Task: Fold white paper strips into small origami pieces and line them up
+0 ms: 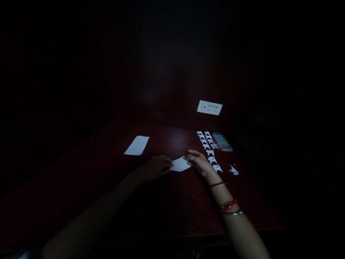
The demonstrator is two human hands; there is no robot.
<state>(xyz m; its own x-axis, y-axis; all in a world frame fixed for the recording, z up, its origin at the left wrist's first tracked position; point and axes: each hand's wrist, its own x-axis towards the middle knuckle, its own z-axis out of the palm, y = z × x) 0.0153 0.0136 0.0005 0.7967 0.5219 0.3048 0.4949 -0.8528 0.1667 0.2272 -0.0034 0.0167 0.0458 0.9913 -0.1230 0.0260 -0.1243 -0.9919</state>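
A small white piece of paper [180, 164] lies on the dark red-brown table [167, 212] between my two hands. My left hand [156, 167] rests on the table with its fingertips pressed on the paper's left edge. My right hand [198, 162] presses down on the paper's right edge, fingers together and fairly flat. Red threads and a metal bangle circle my right wrist. The room is very dark, so finger detail is faint.
Two rows of small folded white paper pieces [208, 148] lie just right of my right hand. A white paper sheet [137, 145] lies at the left. Small paper scraps [234, 169] lie farther right. A blurred rectangular object [222, 141] and a white wall socket [209, 107] are behind.
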